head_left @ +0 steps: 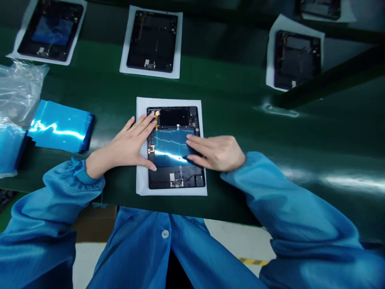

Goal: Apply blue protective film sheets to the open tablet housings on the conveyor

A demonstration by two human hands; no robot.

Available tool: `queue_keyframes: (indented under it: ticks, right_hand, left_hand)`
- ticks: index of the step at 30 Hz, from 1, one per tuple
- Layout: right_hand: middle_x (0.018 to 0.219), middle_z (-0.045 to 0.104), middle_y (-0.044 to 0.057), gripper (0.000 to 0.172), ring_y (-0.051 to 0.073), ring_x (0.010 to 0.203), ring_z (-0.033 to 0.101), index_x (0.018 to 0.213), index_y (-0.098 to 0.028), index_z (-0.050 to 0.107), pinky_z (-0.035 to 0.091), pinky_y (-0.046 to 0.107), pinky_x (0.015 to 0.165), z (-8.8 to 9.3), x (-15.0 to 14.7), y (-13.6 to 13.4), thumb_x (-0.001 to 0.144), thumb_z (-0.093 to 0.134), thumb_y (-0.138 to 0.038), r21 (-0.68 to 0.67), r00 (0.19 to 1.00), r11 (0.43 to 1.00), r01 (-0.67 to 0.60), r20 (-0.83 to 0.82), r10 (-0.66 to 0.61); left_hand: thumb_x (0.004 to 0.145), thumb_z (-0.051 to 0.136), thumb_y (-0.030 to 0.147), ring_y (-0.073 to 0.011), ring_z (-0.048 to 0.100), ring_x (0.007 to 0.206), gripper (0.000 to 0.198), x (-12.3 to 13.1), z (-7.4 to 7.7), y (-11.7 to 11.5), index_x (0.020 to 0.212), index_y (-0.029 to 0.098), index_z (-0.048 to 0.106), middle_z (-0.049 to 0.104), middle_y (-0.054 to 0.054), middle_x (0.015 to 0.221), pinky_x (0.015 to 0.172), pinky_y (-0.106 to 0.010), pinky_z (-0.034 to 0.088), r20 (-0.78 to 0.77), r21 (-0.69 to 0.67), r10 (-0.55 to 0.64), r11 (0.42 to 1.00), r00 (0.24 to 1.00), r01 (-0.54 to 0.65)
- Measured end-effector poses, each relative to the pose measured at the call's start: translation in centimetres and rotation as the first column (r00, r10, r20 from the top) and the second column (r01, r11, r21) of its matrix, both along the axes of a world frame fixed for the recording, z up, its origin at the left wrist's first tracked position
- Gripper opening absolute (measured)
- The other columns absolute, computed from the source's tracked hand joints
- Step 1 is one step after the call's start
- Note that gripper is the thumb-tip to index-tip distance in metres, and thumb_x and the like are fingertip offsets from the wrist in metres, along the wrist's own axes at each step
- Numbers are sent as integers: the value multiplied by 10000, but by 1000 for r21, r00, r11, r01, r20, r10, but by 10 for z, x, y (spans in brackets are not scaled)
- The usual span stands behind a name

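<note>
In front of me an opened tablet (164, 176), its inner parts showing, lies on a white sheet (142, 186). A shiny blue film (168, 150) covers the middle of the tablet. My left hand (129, 144) rests on the tablet's left edge with its fingers spread, the fingertips near an orange flex cable (157, 120) and the thumb lower down. From the right, my right hand (218, 152) touches the film's right part; its first fingers reach forward and the thumb is apart from them. The other fingers of that hand are mostly hidden.
A stack of blue films (61, 126) lies at the left, beside a clear plastic bag (18, 96) with more films. Further opened tablets (152, 40) lie on white sheets along the back of the green table (228, 88). A dark bar (337, 76) crosses the upper right.
</note>
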State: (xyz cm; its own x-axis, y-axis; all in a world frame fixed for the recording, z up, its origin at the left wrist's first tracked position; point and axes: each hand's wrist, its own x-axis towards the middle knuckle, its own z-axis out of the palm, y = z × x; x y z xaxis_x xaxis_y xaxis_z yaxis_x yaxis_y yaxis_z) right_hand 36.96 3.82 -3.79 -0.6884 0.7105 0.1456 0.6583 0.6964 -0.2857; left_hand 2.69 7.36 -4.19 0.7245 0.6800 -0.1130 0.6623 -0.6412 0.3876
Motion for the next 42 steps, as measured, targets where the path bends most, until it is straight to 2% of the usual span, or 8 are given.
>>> queue_keyframes:
  ticks: [5, 14, 24, 31, 35, 37, 40, 42]
  right_hand:
    - [1084, 856, 71, 327, 189, 742, 808, 1066, -202, 846, 650, 307, 639, 5, 8, -50, 1029, 640, -452, 47, 964, 993, -106, -241, 115]
    - [1068, 802, 96, 270, 164, 654, 684, 1169, -202, 776, 614, 325, 624, -4, -9, -49, 1010, 656, -384, -141, 789, 872, 468, -378, -485]
    - [1295, 685, 156, 521, 133, 620, 611, 1380, -187, 663, 607, 369, 673, -22, -9, -51, 945, 701, -470, -266, 724, 800, 538, -341, -600]
    - [790, 703, 22, 456, 125, 516, 516, 1024, -195, 758, 466, 299, 527, -14, -8, -22, 889, 704, -628, -624, 612, 667, 406, -356, -706]
    - [627, 550, -10, 523, 142, 588, 506, 711, -212, 645, 437, 279, 563, -17, -16, 29, 933, 590, -682, -595, 555, 684, 423, -427, -714]
    - [704, 584, -1, 497, 154, 667, 528, 761, -207, 652, 448, 282, 615, -22, -14, 75, 931, 571, -667, -547, 493, 677, 492, -467, -735]
    - [656, 489, -15, 445, 154, 678, 484, 692, -216, 572, 420, 280, 615, -27, -1, 157, 940, 561, -584, -486, 393, 617, 619, -488, -779]
    - [587, 388, -33, 418, 156, 646, 458, 631, -233, 502, 412, 290, 608, -29, 10, 206, 946, 565, -499, -476, 335, 546, 689, -460, -823]
  left_hand:
    - [683, 599, 1043, -503, 118, 1681, 1494, 0, 5, -1, 1745, 94, 149, 122, -270, 1805, 1365, -653, 95, 15, -35, 20, 999, 1000, -19]
    - [1072, 520, 358, -434, 580, 1358, 450, 78, 25, 65, 1390, 56, 622, 613, -259, 1464, 1120, -589, 466, -30, 275, 284, 924, 958, -265]
    - [1084, 421, 141, -282, 687, 1052, 301, 91, 21, 86, 1246, 123, 675, 704, -143, 1198, 876, -392, 504, -198, 283, 87, 959, 976, -28]
    - [1074, 393, 115, -247, 669, 997, 328, 87, 45, 90, 1246, 176, 664, 651, -135, 1252, 742, -346, 503, 0, 412, 156, 900, 988, -142]
    - [1109, 479, 295, -259, 640, 1170, 230, 60, 58, 146, 1247, 212, 643, 639, -121, 1262, 995, -389, 529, 355, 468, 200, 808, 913, -359]
    - [1097, 530, 363, -288, 597, 1301, 279, 36, 56, 181, 1325, 217, 597, 626, -137, 1335, 1115, -431, 485, 564, 370, 367, 688, 740, -624]
    - [1064, 561, 398, -413, 550, 1394, 370, -4, 39, 218, 1337, 149, 591, 600, -246, 1413, 1167, -565, 426, 438, 202, 787, 385, 434, -901]
    - [1020, 605, 394, -485, 496, 1448, 488, -23, 23, 228, 1372, 56, 578, 559, -328, 1475, 1193, -628, 377, 201, 223, 913, 310, 355, -924]
